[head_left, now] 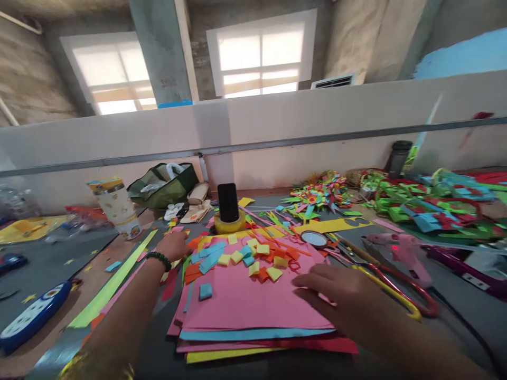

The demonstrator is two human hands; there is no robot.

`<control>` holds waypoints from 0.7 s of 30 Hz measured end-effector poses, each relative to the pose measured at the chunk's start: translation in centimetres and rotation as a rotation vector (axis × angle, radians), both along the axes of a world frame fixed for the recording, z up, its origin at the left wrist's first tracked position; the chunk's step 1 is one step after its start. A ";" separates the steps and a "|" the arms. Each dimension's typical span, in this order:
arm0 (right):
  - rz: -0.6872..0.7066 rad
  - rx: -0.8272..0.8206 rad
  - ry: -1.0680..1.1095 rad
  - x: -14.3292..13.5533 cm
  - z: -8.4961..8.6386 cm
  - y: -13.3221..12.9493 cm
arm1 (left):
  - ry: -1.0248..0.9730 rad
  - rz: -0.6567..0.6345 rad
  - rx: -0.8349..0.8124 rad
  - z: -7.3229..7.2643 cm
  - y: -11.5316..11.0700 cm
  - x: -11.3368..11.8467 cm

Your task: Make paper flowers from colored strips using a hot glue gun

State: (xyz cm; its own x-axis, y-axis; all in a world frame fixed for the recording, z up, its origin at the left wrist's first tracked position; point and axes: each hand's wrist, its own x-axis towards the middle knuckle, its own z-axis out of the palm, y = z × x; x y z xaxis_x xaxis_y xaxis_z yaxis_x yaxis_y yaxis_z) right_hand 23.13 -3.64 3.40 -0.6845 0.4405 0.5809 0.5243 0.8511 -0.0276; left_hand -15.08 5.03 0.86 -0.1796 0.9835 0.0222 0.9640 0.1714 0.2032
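A stack of coloured paper sheets [245, 311], pink on top, lies in front of me. Small folded yellow, blue and orange paper pieces [255, 269] are scattered over its upper half, and one blue piece [205, 291] sits apart at the left. Beyond the stack's left edge, my left hand [174, 247], with a dark beaded bracelet at the wrist, reaches down among paper scraps; its fingertips are hidden. Over the right side of the pink sheet, my right hand [336, 290] has its fingers stretched out and slightly apart, with nothing seen in them.
Red-and-yellow-handled scissors [392, 287] and a pink glue gun [404, 253] lie at the right. A phone [228, 203] stands upright in a yellow tape roll [229, 226]. A tumbler [119, 211], a green bag [164, 184] and a paper-strip pile [322, 192] stand farther back.
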 end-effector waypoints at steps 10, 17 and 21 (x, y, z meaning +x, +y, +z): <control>0.087 -0.313 -0.138 -6.1 -2.8 7.7 | -0.144 -0.059 0.005 -3.9 1.0 -2.3; 0.086 -0.313 -0.064 -6.0 -4.2 7.5 | -0.204 -0.097 0.043 -4.9 1.7 -2.7; 0.225 -0.171 0.086 -6.5 -4.8 6.9 | -0.226 -0.072 0.073 -4.3 1.1 -2.5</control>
State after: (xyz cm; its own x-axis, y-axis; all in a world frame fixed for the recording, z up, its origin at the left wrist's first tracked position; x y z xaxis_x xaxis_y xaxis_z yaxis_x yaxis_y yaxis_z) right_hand 16.62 3.27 -1.37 -0.7278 0.3797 0.5711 0.3126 0.9249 -0.2165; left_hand -17.59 6.15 -3.42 -0.1172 0.9912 0.0612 0.9019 0.0804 0.4243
